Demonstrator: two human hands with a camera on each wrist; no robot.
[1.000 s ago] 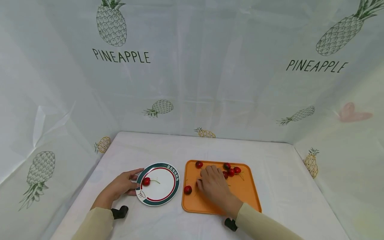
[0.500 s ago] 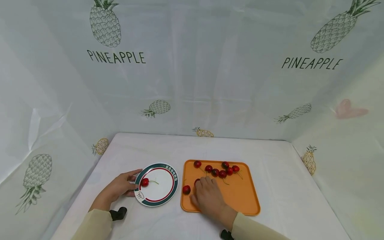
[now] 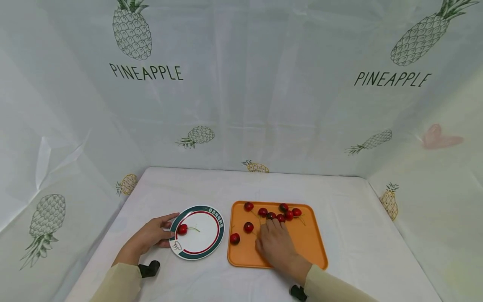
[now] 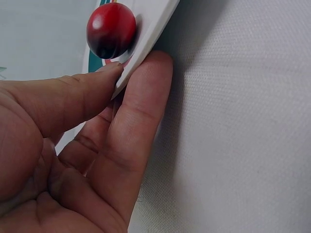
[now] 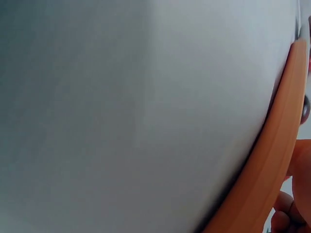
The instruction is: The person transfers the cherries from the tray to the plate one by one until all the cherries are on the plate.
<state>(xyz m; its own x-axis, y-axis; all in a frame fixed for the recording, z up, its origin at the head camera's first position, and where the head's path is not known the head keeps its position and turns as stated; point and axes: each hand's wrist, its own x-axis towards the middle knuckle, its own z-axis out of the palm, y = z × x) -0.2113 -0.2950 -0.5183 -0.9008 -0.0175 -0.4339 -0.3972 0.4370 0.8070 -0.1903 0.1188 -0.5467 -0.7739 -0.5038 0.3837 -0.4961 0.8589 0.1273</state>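
My left hand (image 3: 150, 234) pinches the left rim of a round white plate (image 3: 205, 233) with a green and red border. The left wrist view shows the thumb above the rim and a finger (image 4: 146, 92) beneath it. On the plate lies one red cherry (image 3: 183, 229) with its stem. Over the orange tray (image 3: 241, 256) is my right hand (image 3: 278, 243), its fingertips among the cherries at the tray's middle. One cherry (image 3: 281, 218) shows just beyond those fingertips; whether they hold a cherry or stem is hidden. The right wrist view catches only part of the hand.
More cherries lie on the tray, one (image 3: 248, 227) left of my right hand and another (image 3: 235, 238) near the left edge. Several form a loose row toward the back. A white cloth (image 3: 181, 184) covers the table, and a pineapple-print sheet (image 3: 264, 105) hangs behind.
My right hand has shifted across the tray, first toward the front left, then right to the cherries in the middle. The left-side cherry it partly covered is now fully visible. My left hand keeps the plate.
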